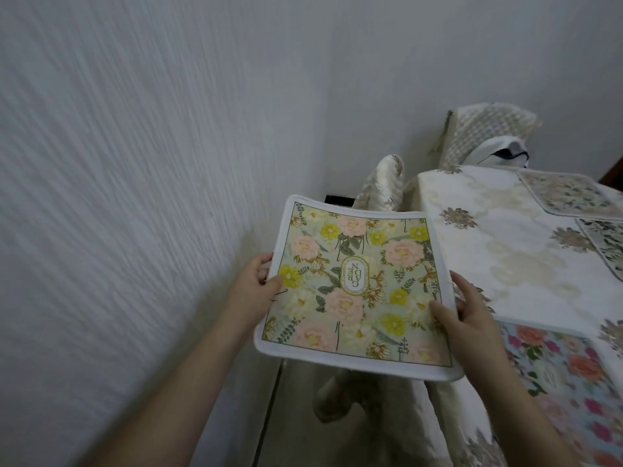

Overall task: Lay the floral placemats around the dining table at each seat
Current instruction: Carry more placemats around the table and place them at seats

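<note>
Placemat (357, 288) with pink and yellow flowers, a white border and an oval label in the middle is held up in the air by both hands, beside the left edge of the table, its right edge just over the tablecloth. Left hand (258, 288) grips the mat's left edge, thumb on top and fingers curled underneath. Right hand (467, 315) grips the right edge in the same way, thumb lying on the printed face. Close on the right, a blue mat with red and pink flowers (566, 375) lies flat on the table (499, 237), which is covered by a cream cloth with gold flower patches. Farther along, two more floral mats (566, 193) lie near the right edge of the view. Beyond the table stand two chairs with patterned covers (485, 133), against a white textured wall (135, 163).
</note>
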`<state>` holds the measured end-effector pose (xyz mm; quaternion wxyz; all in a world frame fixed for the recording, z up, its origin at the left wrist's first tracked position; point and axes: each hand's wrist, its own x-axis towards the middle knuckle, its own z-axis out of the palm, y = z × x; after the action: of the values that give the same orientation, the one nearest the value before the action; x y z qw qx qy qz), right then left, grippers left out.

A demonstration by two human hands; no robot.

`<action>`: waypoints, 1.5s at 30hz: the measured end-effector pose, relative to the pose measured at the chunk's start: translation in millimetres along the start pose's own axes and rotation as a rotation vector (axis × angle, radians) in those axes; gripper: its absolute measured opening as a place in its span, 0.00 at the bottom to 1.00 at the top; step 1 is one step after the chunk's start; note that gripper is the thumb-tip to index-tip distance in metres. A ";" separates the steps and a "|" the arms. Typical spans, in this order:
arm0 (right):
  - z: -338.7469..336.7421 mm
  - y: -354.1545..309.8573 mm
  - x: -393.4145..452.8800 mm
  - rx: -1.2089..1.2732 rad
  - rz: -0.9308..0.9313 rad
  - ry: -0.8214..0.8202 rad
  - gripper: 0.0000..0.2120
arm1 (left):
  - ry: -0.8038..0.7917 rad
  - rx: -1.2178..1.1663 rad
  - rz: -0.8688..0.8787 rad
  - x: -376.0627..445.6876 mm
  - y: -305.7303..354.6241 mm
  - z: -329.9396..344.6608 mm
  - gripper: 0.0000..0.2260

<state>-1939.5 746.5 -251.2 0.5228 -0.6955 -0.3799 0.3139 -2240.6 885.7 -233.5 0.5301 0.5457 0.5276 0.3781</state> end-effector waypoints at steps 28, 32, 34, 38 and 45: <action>-16.6 1.1 189.1 0.113 0.103 0.373 0.25 | -0.325 0.141 0.050 296.7 74.7 154.1 0.12; -22.3 10.6 198.2 0.140 0.130 0.476 0.25 | -0.412 0.191 0.080 323.3 88.0 192.0 0.11; -23.2 15.7 205.1 0.169 0.155 0.530 0.25 | -0.468 0.182 0.093 340.8 97.1 211.9 0.11; -26.4 17.4 228.2 0.164 0.177 0.641 0.25 | -0.579 0.189 0.091 383.7 112.4 253.6 0.12; -24.4 18.0 269.0 0.204 0.233 0.834 0.24 | -0.841 0.206 -0.016 458.8 120.5 323.1 0.12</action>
<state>-1777.1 962.1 -272.9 0.6584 -0.7458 -0.0229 0.0992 -1833.2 1290.1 -232.2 0.6446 0.6982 0.3047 0.0641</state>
